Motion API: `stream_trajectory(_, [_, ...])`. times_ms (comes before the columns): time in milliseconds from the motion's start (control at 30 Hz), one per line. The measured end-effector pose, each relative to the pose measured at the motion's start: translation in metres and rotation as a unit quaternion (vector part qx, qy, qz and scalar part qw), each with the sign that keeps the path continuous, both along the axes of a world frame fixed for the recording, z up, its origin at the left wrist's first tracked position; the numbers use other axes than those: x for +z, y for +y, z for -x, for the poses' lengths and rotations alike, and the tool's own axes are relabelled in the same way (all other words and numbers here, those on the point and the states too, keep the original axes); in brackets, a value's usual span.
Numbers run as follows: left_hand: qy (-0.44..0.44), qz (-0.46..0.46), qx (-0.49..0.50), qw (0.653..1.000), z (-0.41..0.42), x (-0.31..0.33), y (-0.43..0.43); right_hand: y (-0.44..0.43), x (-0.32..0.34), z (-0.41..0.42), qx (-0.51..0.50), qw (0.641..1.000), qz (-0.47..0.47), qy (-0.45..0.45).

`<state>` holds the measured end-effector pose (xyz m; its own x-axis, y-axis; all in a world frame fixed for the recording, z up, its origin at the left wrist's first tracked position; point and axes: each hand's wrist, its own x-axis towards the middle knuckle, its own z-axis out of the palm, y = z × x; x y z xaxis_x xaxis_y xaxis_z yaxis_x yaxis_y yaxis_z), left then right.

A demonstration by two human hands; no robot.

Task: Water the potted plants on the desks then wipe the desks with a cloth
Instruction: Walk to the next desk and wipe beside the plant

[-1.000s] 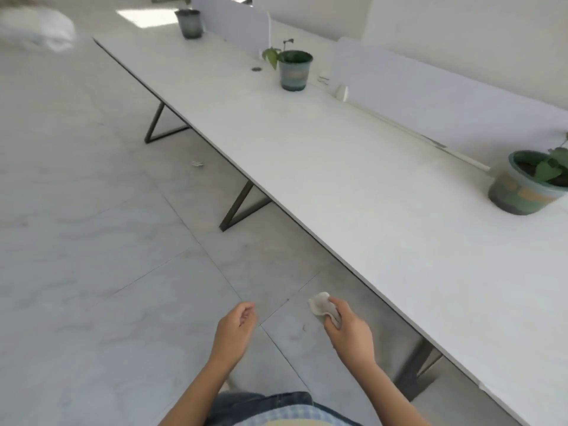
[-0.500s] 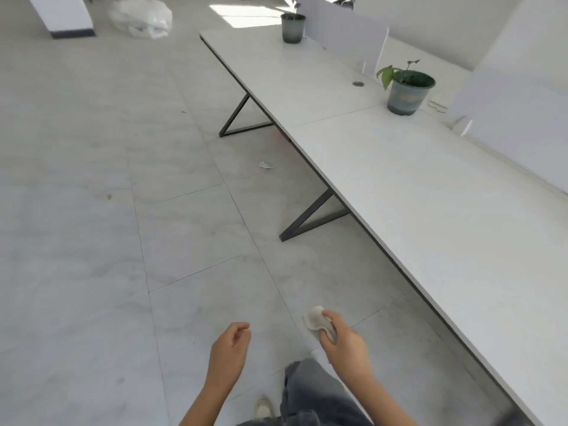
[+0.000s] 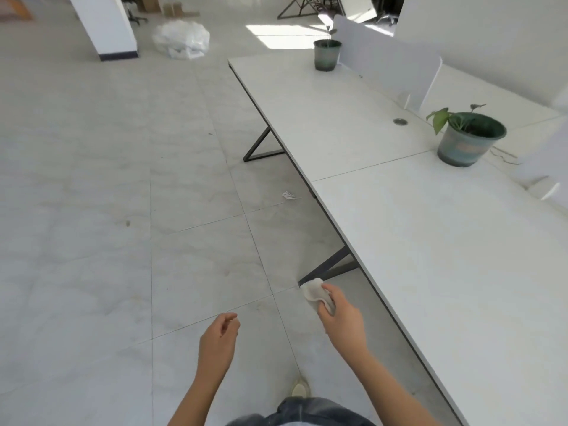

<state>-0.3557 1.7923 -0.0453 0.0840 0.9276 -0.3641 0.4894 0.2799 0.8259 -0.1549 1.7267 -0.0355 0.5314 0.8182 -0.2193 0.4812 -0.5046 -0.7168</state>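
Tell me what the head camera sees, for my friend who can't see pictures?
A person's right hand holds a small crumpled white cloth beside a long white desk; the left hand is empty. Two round green plant pots stand on the desk.

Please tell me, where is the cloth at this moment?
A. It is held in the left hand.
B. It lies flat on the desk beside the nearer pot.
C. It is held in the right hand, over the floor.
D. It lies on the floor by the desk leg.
C: the right hand pinches the crumpled cloth above the floor tiles, short of the desk edge, while the left hand holds nothing.
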Motion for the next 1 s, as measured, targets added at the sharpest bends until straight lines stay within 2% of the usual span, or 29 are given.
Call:
stream_trajectory(233, [0.014, 0.047, -0.011, 0.999, -0.037, -0.013, 0.051, 0.057, -0.018, -0.027, 0.067, 0.996, 0.058, 0.023])
stream_trajectory(333, [0.02, 0.047, 0.014, 0.999, -0.044, -0.017, 0.095, 0.097, -0.021, -0.041, 0.067, 0.996, 0.063, 0.007])
stream_trajectory(433, [0.007, 0.044, -0.005, 0.999, -0.065, -0.02, 0.151, 0.141, -0.023, -0.057, 0.047, 0.997, 0.057, -0.001])
stream_trajectory(733, [-0.031, -0.02, -0.158, 0.987, -0.154, 0.01, 0.361, 0.274, -0.008, -0.093, -0.136, 0.99, 0.01, 0.029])
stream_trajectory(900, [-0.02, 0.025, -0.223, 0.974, -0.188, 0.0, 0.404, 0.308, 0.002, -0.102, -0.216, 0.974, -0.01, 0.064])
stream_trajectory(1000, [-0.01, 0.041, -0.273, 0.961, -0.213, -0.007, 0.411, 0.305, 0.01, -0.118, -0.309, 0.946, -0.04, 0.089])
